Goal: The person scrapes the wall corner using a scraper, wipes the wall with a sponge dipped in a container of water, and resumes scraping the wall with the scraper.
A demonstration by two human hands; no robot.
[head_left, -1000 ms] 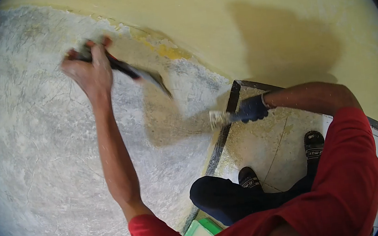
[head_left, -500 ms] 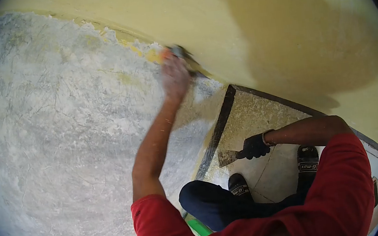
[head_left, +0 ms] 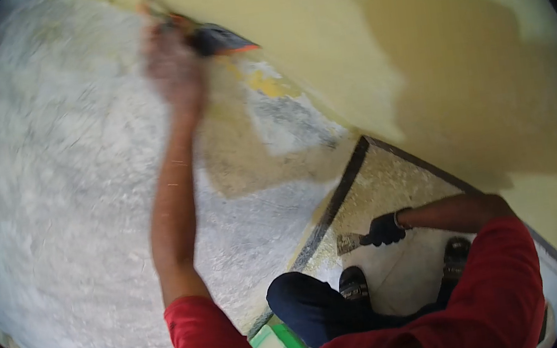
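Observation:
My left hand (head_left: 174, 61), bare and blurred by motion, is closed round a dark tool with orange parts (head_left: 224, 40), its wide blade lying along the border between the grey scraped wall (head_left: 84, 177) and the yellow painted wall (head_left: 316, 23). A patch of brighter yellow paint (head_left: 273, 85) shows just below and right of that blade. My right hand (head_left: 385, 229), in a dark glove, grips a small flat scraper (head_left: 349, 242) by its handle. That scraper's blade points left, above the speckled floor.
Dark edging (head_left: 334, 205) borders the floor (head_left: 397, 177) at the corner. Two dark shoes (head_left: 353, 284) stand on the tiles. A green and white container (head_left: 280, 344) is partly hidden beside my knee. Shadows fall on both wall areas.
My left hand first swept right and down along the paint border, then back up and left with its tool. My right hand has lowered with the small scraper since the earliest frame.

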